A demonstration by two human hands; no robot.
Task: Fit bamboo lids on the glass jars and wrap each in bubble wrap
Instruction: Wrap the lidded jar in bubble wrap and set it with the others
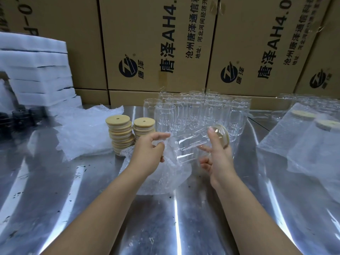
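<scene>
Empty lidded jar (189, 144): right grip (219, 161) clasps it, left grip (147, 153) pinches bubble wrap (161, 177) under it; worktop (92, 199) below, cartons (156, 43) behind

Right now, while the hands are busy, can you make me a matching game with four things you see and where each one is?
Things:
1. bamboo lid stacks
2. lidded jar
3. wrapped jars
4. white foam sheets

Places:
a. piled at the far left, by the cardboard boxes
b. lying sideways over bubble wrap, between the left hand and the right hand
c. standing on the right side of the table
d. just left of the empty jars

Pairs: 1-d, 2-b, 3-c, 4-a.
</scene>
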